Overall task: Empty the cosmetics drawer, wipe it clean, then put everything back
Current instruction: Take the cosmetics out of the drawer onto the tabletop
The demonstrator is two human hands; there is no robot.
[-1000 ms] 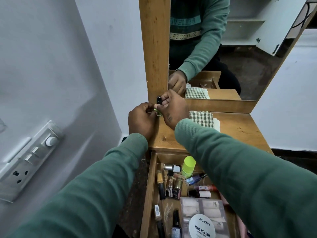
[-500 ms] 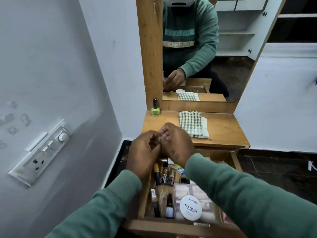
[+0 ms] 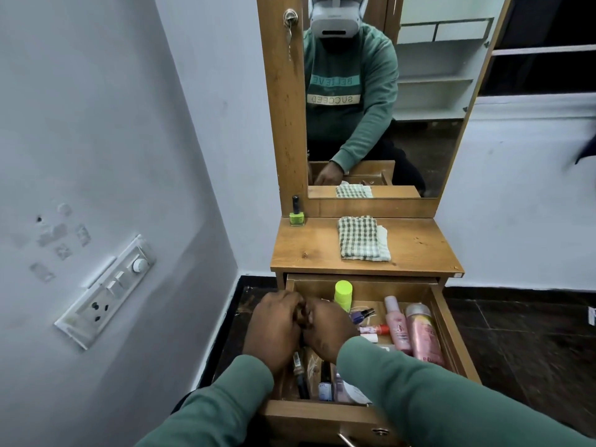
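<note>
Hovering left hand (image 3: 274,330) and right hand (image 3: 325,333), touching, above drawer (image 3: 309,414) cosmetics (image 3: 325,382).

Wooden drawer (image 3: 452,337) open, cosmetics (image 3: 422,333) crowded beneath left hand (image 3: 274,330) and right hand (image 3: 327,333); green polish bottle (image 3: 296,212) upright, checked cloth (image 3: 362,238) folded, beyond them.
</note>
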